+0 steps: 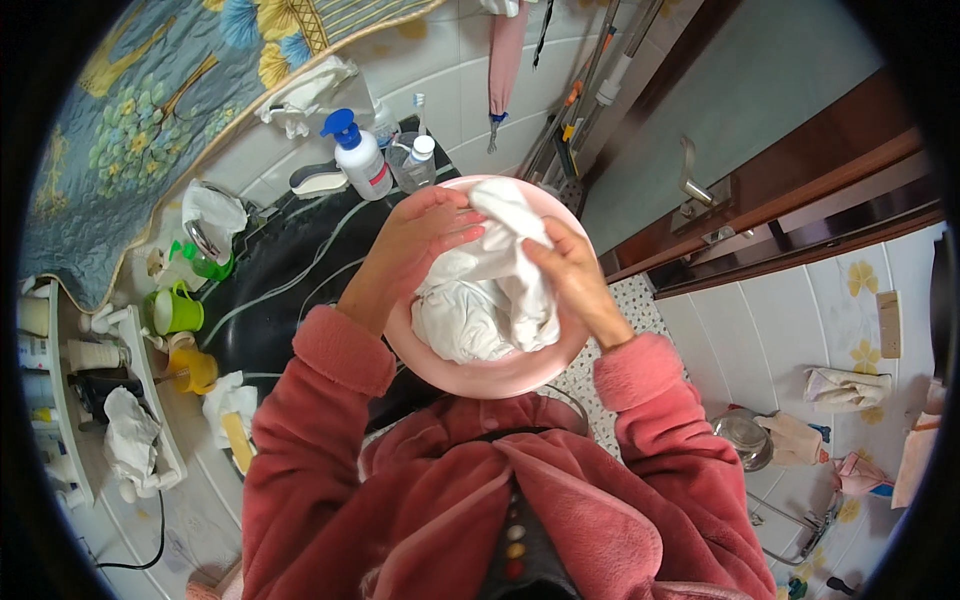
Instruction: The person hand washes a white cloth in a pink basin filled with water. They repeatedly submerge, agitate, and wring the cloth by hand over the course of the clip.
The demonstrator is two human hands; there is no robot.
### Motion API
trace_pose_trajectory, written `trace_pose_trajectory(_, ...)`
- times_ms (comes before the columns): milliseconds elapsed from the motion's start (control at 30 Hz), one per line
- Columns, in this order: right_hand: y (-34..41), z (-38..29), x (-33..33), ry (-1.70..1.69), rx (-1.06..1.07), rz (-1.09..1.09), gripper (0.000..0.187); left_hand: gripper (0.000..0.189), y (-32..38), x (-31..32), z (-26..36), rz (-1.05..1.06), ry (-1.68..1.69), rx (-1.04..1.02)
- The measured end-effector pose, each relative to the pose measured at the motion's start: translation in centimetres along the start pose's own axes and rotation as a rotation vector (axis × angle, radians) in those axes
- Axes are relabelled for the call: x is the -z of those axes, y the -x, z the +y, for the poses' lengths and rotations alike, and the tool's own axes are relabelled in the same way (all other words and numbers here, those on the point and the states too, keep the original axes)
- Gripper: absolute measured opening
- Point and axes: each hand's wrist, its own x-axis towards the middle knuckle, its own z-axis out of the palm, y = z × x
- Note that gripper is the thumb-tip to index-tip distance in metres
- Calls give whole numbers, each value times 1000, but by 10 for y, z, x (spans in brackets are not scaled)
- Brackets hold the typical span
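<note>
A pink plastic basin (pixel 499 380) is in front of me, with white cloth (pixel 461 319) bunched inside. Over it, my right hand (pixel 566 262) pinches a white cloth piece (pixel 506 210), apparently a garment or sock, between thumb and fingers. Part of that piece hangs down into the basin. At the basin's left side is my left hand (pixel 427 240), its fingers spread and the tips close to the raised cloth; whether they touch it I cannot tell. Folds hide where one piece of cloth ends and another begins.
Left of the basin lies a black counter (pixel 315 247). Along its back stand a white pump bottle (pixel 364 161), a brush (pixel 319 180) and a clear cup (pixel 411 165). Green (pixel 178 309) and yellow (pixel 193 370) cups are at the left. A brown-framed door (pixel 810 165) is at the right.
</note>
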Motion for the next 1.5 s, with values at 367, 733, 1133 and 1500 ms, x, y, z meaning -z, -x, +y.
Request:
trace_pose_trajectory(367, 14, -18, 53, -296, -87, 141, 20, 18, 31, 45, -48, 86, -1274, -381)
trace_pose_trajectory(733, -2, -20, 74, -251, -144, 114, 24, 13, 6, 66, -42, 116, -1069, -280)
trace_pose_trajectory(1133, 0, -29, 46, 492, -254, -4, 44, 15, -4, 68, -30, 146, -767, -113)
trace_pose_trajectory(1500, 41, 16, 11, 1124, 438, -162, 33, 27, 46, 19, -54, -73, -1463, -647)
